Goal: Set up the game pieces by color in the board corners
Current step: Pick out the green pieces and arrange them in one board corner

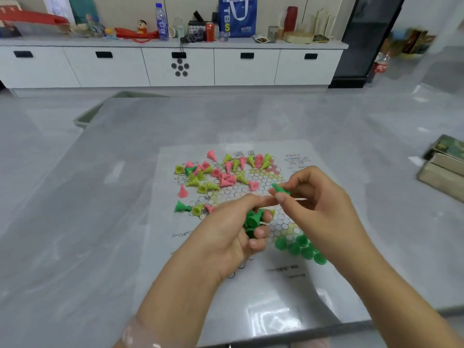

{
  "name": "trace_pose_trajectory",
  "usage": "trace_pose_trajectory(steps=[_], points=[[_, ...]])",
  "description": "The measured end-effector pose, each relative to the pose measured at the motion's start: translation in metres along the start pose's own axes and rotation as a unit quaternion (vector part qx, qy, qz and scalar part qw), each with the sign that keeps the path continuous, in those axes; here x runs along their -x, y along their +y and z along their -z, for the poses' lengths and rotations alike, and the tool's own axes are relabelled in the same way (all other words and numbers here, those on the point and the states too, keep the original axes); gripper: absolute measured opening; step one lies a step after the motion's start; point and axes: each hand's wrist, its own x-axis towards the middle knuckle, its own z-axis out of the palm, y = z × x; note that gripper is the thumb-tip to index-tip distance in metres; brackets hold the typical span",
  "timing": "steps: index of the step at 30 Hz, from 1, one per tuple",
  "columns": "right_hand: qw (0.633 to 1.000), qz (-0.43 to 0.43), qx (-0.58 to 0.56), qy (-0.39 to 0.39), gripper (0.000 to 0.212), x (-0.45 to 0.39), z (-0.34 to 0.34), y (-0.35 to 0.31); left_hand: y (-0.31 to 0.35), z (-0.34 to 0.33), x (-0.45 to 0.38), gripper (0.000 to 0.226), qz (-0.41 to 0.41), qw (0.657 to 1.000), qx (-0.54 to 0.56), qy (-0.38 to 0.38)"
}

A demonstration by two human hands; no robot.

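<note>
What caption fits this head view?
Right hand pinches a green piece; left hand holds several green pieces over the board.

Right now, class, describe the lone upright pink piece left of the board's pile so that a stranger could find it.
Start at the paper game board on the grey table. Go to its left edge, below the mixed pile of pieces. The pink piece stands upright and alone there, while the nearby green piece lies tipped over.

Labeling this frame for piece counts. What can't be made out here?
- Head view: green pieces in the left hand; curled fingers hide their count.
- Head view: placed green pieces; the right hand and forearm cover part of that corner.
- Head view: board print is too small and blurred to read.
- Head view: box is cut off by the right edge.
</note>
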Motion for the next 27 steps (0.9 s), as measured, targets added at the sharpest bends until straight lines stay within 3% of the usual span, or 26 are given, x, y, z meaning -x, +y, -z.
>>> trace_pose_trajectory(steps=[3,8,22,27], points=[[0.999,0.027,-0.019,-0.027,0.022,0.002,0.005,0.002,-0.003,-0.007,-0.004,0.014,0.008,1.0,-0.002,-0.019],[0.998,0.019,-0.016,-0.05,0.01,0.003,0.014,0.007,-0.009,-0.021,-0.006,0.014,0.002,1.0,0.003,-0.028],[0.995,0.02,0.091,-0.021,0.007,-0.001,0.034,0.012,-0.018,-0.024,-0.014,0.016,-0.125,0.973,-0.174,0.082],[0.992,-0.011,0.127,-0.021,0.01,-0.01,0.041,0.02,-0.012,-0.022,-0.015,0.012,-0.105,0.989,-0.071,0.081]])
